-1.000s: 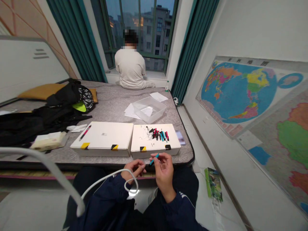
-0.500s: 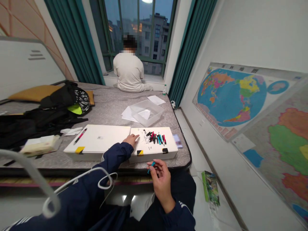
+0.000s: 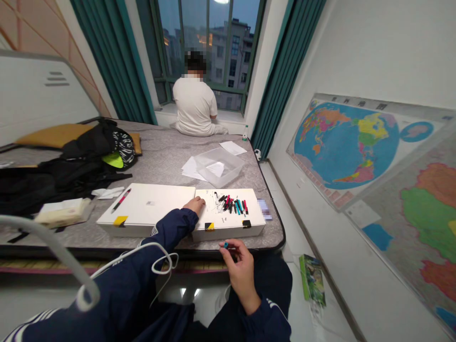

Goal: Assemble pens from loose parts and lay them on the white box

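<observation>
My left hand (image 3: 194,205) rests at the left end of the right-hand white box (image 3: 210,216), fingers curled down on its lid. What is under the fingertips, if anything, is too small to tell. Just in front of the box's near edge, my right hand (image 3: 241,268) pinches a teal pen part (image 3: 225,245) between thumb and fingers; its round end points up. Black, red and teal pen parts (image 3: 238,206) lie in a cluster on the lid, with white and clear small pieces (image 3: 218,204) at their left.
Another white box (image 3: 156,211) adjoins at left, with a red-and-black pen (image 3: 121,200) on it. Behind stands a clear plastic bin (image 3: 224,173) near papers. Black bags (image 3: 85,156) and a tissue pack (image 3: 64,212) lie left. A white cable (image 3: 160,247) crosses my left sleeve. A person (image 3: 195,104) sits by the window.
My left hand's outstretched finger has curled in on the box lid. In my right hand the teal pen part has turned, so less of its length shows. The view has shifted slightly.
</observation>
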`<move>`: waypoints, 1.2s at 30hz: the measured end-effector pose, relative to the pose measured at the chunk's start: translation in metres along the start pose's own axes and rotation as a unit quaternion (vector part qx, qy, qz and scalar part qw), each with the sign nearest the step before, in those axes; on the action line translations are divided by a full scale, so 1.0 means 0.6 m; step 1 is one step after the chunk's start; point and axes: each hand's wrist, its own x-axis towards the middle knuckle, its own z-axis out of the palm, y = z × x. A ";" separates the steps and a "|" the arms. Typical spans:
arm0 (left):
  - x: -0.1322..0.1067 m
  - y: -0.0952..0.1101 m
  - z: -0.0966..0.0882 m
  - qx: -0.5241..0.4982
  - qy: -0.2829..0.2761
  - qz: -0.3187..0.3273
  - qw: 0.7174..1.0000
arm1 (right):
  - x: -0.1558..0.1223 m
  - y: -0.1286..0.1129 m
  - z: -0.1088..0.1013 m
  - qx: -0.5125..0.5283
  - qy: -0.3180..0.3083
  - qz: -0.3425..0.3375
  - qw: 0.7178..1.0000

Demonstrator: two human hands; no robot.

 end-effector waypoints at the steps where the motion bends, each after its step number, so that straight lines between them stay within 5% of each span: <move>1: -0.007 0.006 -0.006 -0.020 0.015 -0.006 1.000 | -0.001 -0.003 -0.001 -0.011 -0.001 -0.006 1.000; 5: -0.057 0.055 -0.036 -0.114 0.075 -0.016 0.991 | -0.001 -0.017 -0.003 -0.042 -0.005 -0.052 0.998; 8: -0.136 0.116 -0.064 -0.204 0.107 -0.001 0.973 | -0.002 -0.024 -0.002 -0.036 -0.009 -0.083 0.996; 11: -0.233 0.171 -0.085 -0.441 0.137 0.046 0.886 | -0.005 -0.029 0.005 -0.031 -0.018 -0.097 0.995; 15: -0.317 0.202 -0.088 -0.477 0.133 0.025 0.868 | -0.013 -0.039 0.021 -0.031 -0.035 -0.107 0.993; 20: -0.338 0.199 -0.084 -0.540 0.123 -0.010 0.833 | -0.029 -0.065 0.036 -0.055 -0.059 -0.109 0.991; 26: -0.356 0.198 -0.096 -0.548 0.111 -0.005 0.829 | -0.051 -0.094 0.041 -0.084 -0.053 -0.105 0.989; 36: -0.388 0.178 -0.101 -0.419 0.145 0.065 0.894 | -0.078 -0.105 0.055 -0.112 -0.048 -0.103 0.987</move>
